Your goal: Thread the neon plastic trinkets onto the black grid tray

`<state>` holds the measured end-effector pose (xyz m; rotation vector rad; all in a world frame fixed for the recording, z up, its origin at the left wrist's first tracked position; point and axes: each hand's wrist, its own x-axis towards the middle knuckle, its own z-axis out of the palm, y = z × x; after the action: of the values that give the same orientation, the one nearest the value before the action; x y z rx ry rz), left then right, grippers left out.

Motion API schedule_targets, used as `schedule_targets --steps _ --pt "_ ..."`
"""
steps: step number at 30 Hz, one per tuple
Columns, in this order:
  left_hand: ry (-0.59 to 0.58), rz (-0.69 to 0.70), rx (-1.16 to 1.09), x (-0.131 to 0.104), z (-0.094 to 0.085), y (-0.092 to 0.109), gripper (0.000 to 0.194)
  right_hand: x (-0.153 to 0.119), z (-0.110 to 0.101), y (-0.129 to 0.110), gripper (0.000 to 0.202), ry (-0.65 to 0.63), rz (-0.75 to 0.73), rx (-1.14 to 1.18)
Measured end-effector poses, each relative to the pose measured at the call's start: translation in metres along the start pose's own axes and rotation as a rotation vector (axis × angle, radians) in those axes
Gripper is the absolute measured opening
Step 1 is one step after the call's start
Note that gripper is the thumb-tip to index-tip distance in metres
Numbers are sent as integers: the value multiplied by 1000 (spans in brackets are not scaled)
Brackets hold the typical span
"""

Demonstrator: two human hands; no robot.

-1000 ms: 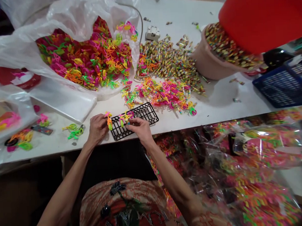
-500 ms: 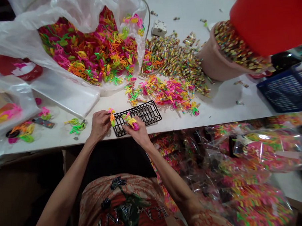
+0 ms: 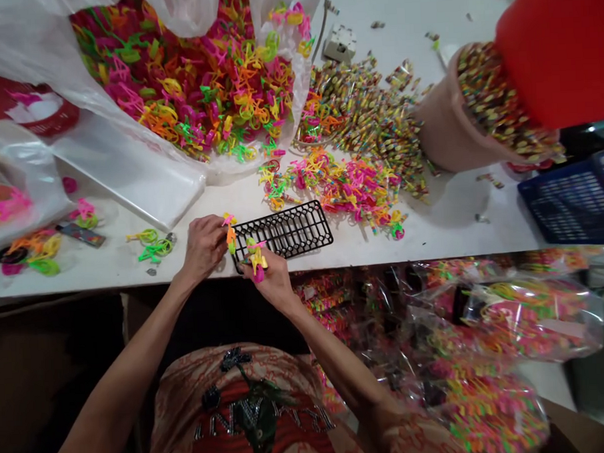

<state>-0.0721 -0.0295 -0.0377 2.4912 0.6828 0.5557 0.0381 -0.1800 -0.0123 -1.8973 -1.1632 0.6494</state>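
A black plastic grid rack (image 3: 286, 229) lies on the white table (image 3: 446, 213) near its front edge. My left hand (image 3: 204, 245) grips small orange, yellow and pink plastic toy pieces (image 3: 229, 231) at the rack's left end. My right hand (image 3: 269, 279) is closed on a bunch of yellow, green and pink plastic pieces (image 3: 257, 258), held at the rack's front left corner.
A loose pile of neon plastic pieces (image 3: 337, 183) lies behind the rack. A big clear bag (image 3: 129, 174) full of them gapes at the back left. Wrapped candies (image 3: 367, 110) spill from a tipped bucket (image 3: 445, 130) under a red tub (image 3: 562, 48). Blue basket (image 3: 571, 198) sits right. Filled bags (image 3: 506, 318) lie below the table edge.
My right hand has drawn back from the rack's middle to its front left corner with a bunch of pieces. The view has shifted, so the table contents appear further right.
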Motion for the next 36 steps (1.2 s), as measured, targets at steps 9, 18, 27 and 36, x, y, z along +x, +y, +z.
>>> schedule_targets --steps 9,18,27,36 --pt "24 -8 -2 -2 0 1 24 2 1 -3 7 -190 -168 -313" --pt "69 67 -10 -1 5 -9 23 -2 7 -17 11 -231 -77 -474" --pt "83 29 35 1 7 -5 22 0 -2 -37 18 -247 32 -558" --pt "95 -29 97 -1 12 2 17 0 2 -28 14 -149 32 -441"
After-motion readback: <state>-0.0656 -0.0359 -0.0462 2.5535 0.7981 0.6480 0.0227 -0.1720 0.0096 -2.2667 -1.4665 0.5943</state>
